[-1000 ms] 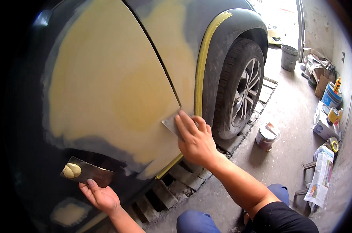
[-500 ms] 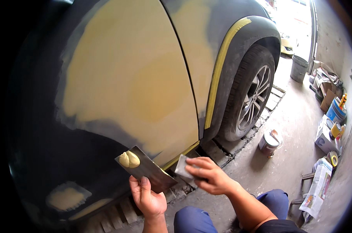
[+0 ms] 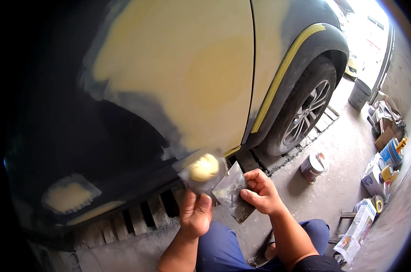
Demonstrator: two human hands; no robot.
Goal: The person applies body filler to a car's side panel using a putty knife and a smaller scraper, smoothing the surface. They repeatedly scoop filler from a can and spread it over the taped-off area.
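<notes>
My left hand (image 3: 196,215), thumb in front, grips a flat grey mixing plate (image 3: 183,164), smeared by motion. On it sits a rounded lump of pale yellow body filler (image 3: 204,167). Close by on the right, my right hand (image 3: 262,192) pinches a thin grey putty spreader (image 3: 230,192) with pale residue on its face. The spreader's left edge comes up to the plate; whether they touch I cannot tell. Beyond both hands rises a dark car door (image 3: 133,131), its middle covered by a broad pale yellow filler patch (image 3: 219,77). A smaller patch (image 3: 71,195) lies low on the left.
Yellow tape (image 3: 287,68) edges the wheel arch above the wheel (image 3: 300,109). A lidded can (image 3: 314,167) stands on the floor at right. Along the wall are a grey bucket (image 3: 359,94), a blue tub (image 3: 391,152), a white box (image 3: 373,177) and a paper-covered stool (image 3: 357,226).
My view has shifted left. The plate with the filler has turned and blurred, and my right hand has brought the spreader in close beside it, its broad face now showing.
</notes>
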